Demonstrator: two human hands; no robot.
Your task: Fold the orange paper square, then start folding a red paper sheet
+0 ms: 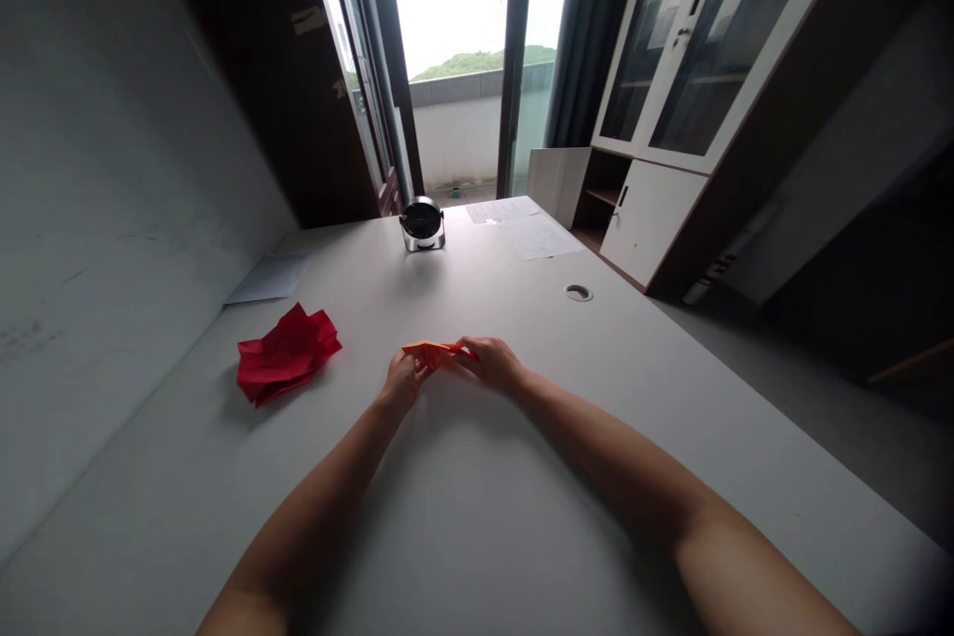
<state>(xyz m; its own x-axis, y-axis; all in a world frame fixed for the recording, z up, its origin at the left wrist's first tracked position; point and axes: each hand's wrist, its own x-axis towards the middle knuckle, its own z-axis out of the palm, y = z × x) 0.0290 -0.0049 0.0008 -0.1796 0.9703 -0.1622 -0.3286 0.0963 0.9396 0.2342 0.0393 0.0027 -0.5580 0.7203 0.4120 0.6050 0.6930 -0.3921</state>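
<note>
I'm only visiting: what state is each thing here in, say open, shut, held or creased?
Left hand, gripping the orange-red piece
Right hand, gripping it too
Orange-red piece, held
Red sheet, creased
Round black device, upright
Far white sheets, flat
Upper glass doors, shut
Lower left compartment, open
Lower right door, shut

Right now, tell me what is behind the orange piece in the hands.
Behind the orange piece, white tabletop shows, with a black device farther back. Anything directly covered by the piece, left hand or right hand cannot be seen.
</note>
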